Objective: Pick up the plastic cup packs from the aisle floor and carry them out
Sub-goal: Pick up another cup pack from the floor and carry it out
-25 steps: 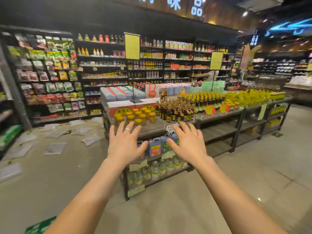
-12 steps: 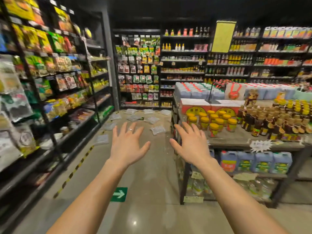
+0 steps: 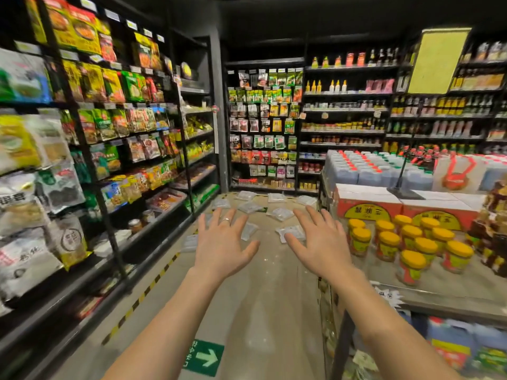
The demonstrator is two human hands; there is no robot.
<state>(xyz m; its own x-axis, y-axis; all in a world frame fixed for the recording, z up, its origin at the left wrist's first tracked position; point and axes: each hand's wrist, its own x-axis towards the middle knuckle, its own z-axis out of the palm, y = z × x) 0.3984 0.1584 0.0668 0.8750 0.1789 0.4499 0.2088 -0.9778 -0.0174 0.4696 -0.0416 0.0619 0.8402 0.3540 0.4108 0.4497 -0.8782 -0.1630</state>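
Several clear plastic cup packs lie scattered on the aisle floor far ahead, near the back shelves. One pack shows between my hands and another lies at the left by the shelf base. My left hand, with a ring on one finger, is stretched forward with spread fingers and holds nothing. My right hand reaches forward the same way, also empty. Both hands are in the air, well short of the packs.
Tall shelves of snack bags line the left side. On the right stands a display table with yellow-lidded jars, red boxes and blue jugs. Sauce shelves close the aisle's end. A green arrow sticker marks the floor.
The view has swung left from the display table into the aisle and moved forward. The packs on the floor now lie straight ahead. Both hands stay raised and spread.
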